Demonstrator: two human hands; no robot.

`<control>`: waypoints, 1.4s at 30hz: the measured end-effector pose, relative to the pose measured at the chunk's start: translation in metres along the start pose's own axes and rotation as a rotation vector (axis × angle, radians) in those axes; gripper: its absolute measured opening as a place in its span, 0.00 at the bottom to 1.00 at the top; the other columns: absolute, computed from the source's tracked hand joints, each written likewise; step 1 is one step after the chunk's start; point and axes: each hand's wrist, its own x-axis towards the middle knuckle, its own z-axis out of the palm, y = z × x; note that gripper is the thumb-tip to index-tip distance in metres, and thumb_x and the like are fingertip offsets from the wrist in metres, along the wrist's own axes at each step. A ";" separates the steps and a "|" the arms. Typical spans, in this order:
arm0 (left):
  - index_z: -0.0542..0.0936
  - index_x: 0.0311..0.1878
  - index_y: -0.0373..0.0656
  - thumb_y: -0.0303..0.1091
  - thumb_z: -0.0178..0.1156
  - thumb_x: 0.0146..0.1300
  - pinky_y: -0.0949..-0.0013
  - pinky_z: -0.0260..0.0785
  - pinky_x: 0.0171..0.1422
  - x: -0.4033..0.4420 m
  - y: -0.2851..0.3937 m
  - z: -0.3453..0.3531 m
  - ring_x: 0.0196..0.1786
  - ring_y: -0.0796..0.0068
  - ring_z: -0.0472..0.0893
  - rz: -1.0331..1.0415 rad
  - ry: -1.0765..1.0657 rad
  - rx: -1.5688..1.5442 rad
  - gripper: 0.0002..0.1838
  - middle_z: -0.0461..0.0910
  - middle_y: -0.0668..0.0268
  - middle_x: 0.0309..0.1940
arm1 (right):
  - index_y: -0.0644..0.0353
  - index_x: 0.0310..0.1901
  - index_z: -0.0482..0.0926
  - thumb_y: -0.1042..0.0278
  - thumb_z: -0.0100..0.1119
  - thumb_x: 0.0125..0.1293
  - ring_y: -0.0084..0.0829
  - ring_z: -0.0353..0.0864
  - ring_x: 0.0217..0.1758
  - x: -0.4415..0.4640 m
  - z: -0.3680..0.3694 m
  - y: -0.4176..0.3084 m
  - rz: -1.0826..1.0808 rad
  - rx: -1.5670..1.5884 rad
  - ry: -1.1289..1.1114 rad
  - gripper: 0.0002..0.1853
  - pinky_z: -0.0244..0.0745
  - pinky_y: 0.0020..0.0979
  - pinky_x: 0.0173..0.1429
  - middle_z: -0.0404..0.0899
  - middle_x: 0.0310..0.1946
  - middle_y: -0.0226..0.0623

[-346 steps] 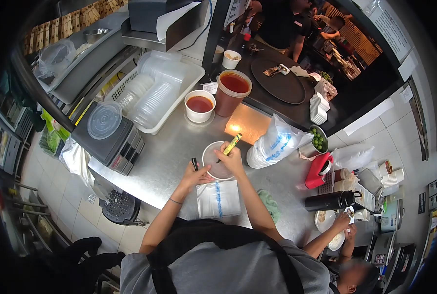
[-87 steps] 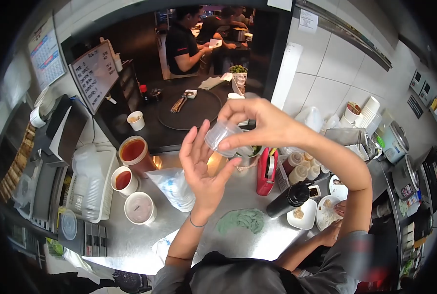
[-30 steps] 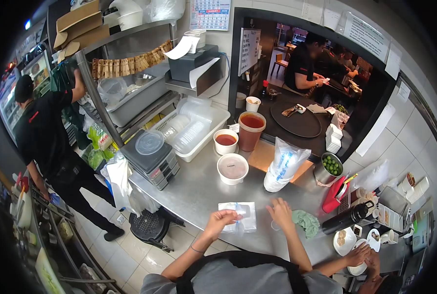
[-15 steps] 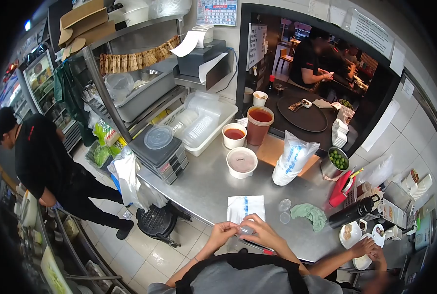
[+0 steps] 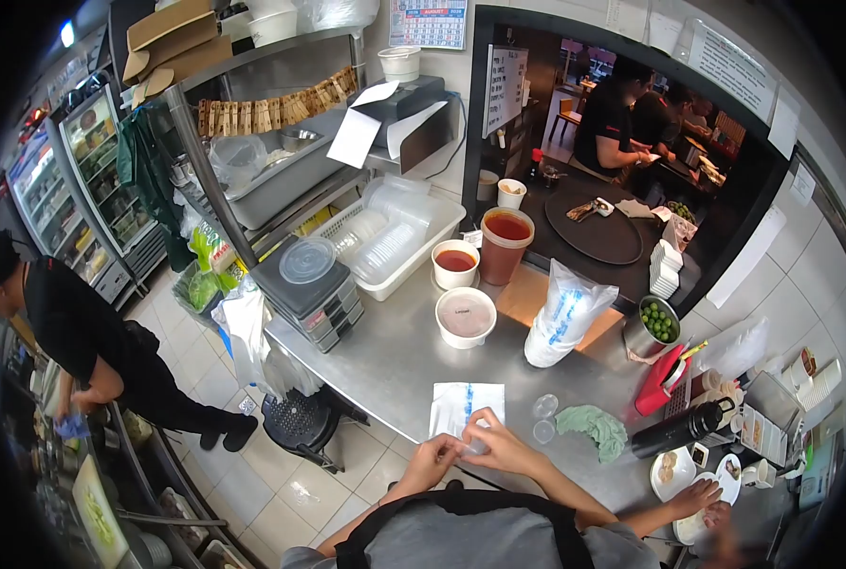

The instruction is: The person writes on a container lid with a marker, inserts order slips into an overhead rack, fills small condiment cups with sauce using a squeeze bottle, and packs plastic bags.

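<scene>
My left hand (image 5: 432, 462) and my right hand (image 5: 497, 446) meet at the near edge of the steel counter (image 5: 395, 379). Between their closed fingertips is a small clear plastic cup (image 5: 477, 445), partly hidden by the fingers. Just beyond my hands lies a flat white plastic bag (image 5: 468, 403) with blue print. To its right are two small clear round lids (image 5: 543, 431) and a crumpled green cloth (image 5: 592, 428). A white tub with a lid (image 5: 466, 318) stands farther back.
A co-worker's hands (image 5: 698, 501) are over white plates at the right. Another person (image 5: 91, 341) stands at the left. A tall tub of red sauce (image 5: 506, 247), a bagged stack of cups (image 5: 567, 313) and a black bottle (image 5: 681, 429) stand on the counter.
My hands stay together around the small cup, with the fingers slightly shifted. The co-worker's hands at the right have moved down over the plates. The person at the left has bent lower.
</scene>
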 end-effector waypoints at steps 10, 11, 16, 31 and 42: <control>0.78 0.38 0.35 0.27 0.58 0.62 0.65 0.73 0.40 0.025 0.040 0.002 0.37 0.58 0.83 0.259 0.386 0.277 0.05 0.82 0.54 0.32 | 0.61 0.43 0.73 0.66 0.71 0.51 0.26 0.75 0.36 0.024 0.017 0.015 0.116 0.280 0.623 0.20 0.72 0.25 0.31 0.72 0.40 0.34; 0.78 0.38 0.35 0.27 0.58 0.62 0.65 0.73 0.40 0.028 0.041 0.001 0.37 0.58 0.83 0.252 0.385 0.276 0.05 0.82 0.54 0.32 | 0.60 0.45 0.74 0.65 0.71 0.51 0.27 0.74 0.38 0.025 0.014 0.008 0.140 0.182 0.636 0.21 0.73 0.27 0.33 0.72 0.39 0.34; 0.78 0.36 0.35 0.27 0.60 0.60 0.65 0.73 0.41 0.044 0.038 -0.006 0.38 0.59 0.83 0.340 0.385 0.213 0.05 0.82 0.55 0.33 | 0.60 0.44 0.75 0.66 0.70 0.51 0.29 0.74 0.36 0.024 0.001 0.007 0.177 0.109 0.754 0.20 0.70 0.28 0.33 0.72 0.37 0.36; 0.77 0.36 0.44 0.33 0.58 0.54 0.49 0.57 0.66 0.192 -0.077 -0.113 0.54 0.67 0.72 0.759 0.238 1.145 0.07 0.78 0.69 0.37 | 0.61 0.49 0.76 0.65 0.63 0.56 0.47 0.73 0.50 0.140 -0.032 0.034 0.172 -0.546 0.614 0.19 0.72 0.40 0.51 0.73 0.45 0.45; 0.80 0.44 0.44 0.31 0.60 0.55 0.48 0.54 0.68 0.173 -0.022 -0.175 0.65 0.58 0.64 0.764 0.214 0.891 0.12 0.71 0.61 0.58 | 0.55 0.38 0.84 0.65 0.55 0.54 0.35 0.37 0.77 0.486 -0.140 0.003 -0.143 -1.611 0.409 0.12 0.33 0.51 0.75 0.45 0.74 0.33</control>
